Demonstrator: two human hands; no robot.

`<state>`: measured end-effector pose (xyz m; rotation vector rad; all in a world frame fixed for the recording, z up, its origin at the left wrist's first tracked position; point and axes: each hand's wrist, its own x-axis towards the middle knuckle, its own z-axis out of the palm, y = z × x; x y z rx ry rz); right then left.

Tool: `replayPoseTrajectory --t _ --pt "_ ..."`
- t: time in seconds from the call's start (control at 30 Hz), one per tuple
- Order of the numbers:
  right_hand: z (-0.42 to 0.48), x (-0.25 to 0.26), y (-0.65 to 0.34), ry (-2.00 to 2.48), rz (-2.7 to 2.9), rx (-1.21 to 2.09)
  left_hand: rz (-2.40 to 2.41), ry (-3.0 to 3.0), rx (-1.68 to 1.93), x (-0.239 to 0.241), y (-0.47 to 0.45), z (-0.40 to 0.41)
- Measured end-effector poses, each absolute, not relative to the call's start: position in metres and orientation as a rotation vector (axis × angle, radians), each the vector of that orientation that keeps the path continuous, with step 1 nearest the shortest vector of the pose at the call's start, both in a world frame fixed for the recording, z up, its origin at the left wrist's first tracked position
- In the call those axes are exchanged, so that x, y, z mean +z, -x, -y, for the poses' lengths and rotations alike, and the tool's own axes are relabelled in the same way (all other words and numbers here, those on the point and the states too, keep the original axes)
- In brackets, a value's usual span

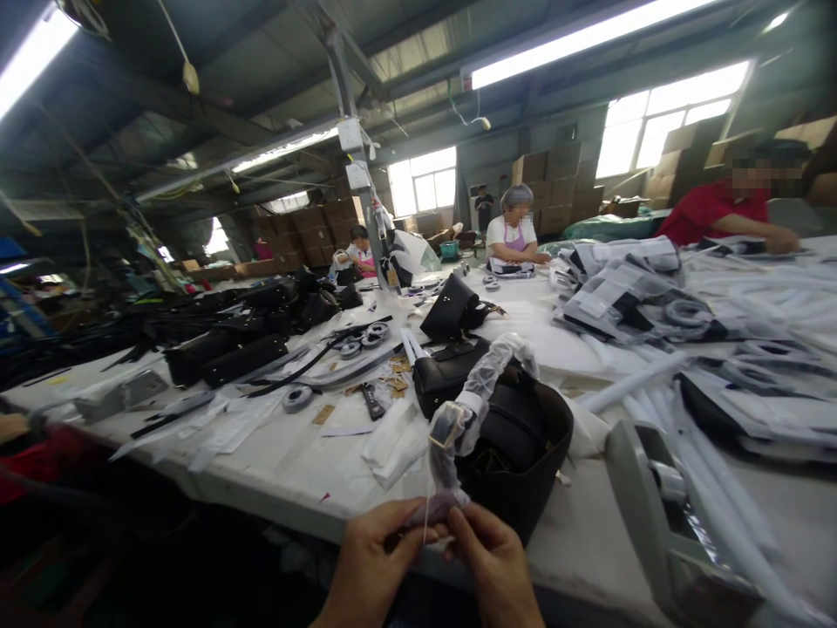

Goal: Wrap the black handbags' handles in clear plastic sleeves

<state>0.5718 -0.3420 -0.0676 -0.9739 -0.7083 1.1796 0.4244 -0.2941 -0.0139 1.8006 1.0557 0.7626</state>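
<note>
A black handbag (pixel 503 501) stands at the table's front edge, just beyond my hands. Its strap (pixel 487 366) is wrapped in clear, wrinkled plastic film and arches over the bag, with a gold buckle (pixel 448 425) showing near its lower part. My left hand (pixel 374 558) pinches the strap's wrapped lower end from the left, thumb and fingers closed on it. From the other side my right hand (pixel 492 558) pinches the same end, close to the bag. A thin pale strand hangs down between the hands. The fingers partly hide the strap's tip.
A grey tape dispenser (pixel 673 523) stands to the right. Tags (pixel 398 382), tape rolls (pixel 297 399) and white paper (pixel 396 440) lie left of the bag. Black bags (pixel 241 358) are piled farther left, wrapped parts (pixel 628 292) at right. Co-workers sit across the table.
</note>
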Motion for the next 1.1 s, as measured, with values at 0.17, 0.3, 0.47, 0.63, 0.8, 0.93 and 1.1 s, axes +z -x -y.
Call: replayPoseTrajectory --t 0.17,0.3,0.47,0.63,0.8,0.93,1.1 --pt "0.358 -0.045 -0.605 1.326 1.036 0.527 -1.009 -2.119 0.926 -0.016 -0.427 0.308" --pt "0.355 -0.010 -0.612 1.450 1.302 0.211 -0.980 -2.115 1.021 -0.015 -0.444 0.320" --pt "0.346 0.017 -0.608 1.523 1.450 0.280 -0.960 -1.668 0.923 -0.030 -0.458 0.320" --pt "0.349 0.010 -0.624 1.412 1.021 0.554 -0.949 -0.889 0.901 -0.052 -0.453 0.307" --pt "0.352 0.007 -0.635 1.390 0.826 0.624 -1.010 -0.994 0.872 -0.081 -0.439 0.306" --pt "0.348 0.015 -0.628 1.377 0.912 0.660 -0.962 -1.113 0.739 -0.106 -0.439 0.309" --pt "0.349 0.020 -0.639 1.427 1.215 0.683 -0.954 -1.359 0.659 -0.099 -0.431 0.291"
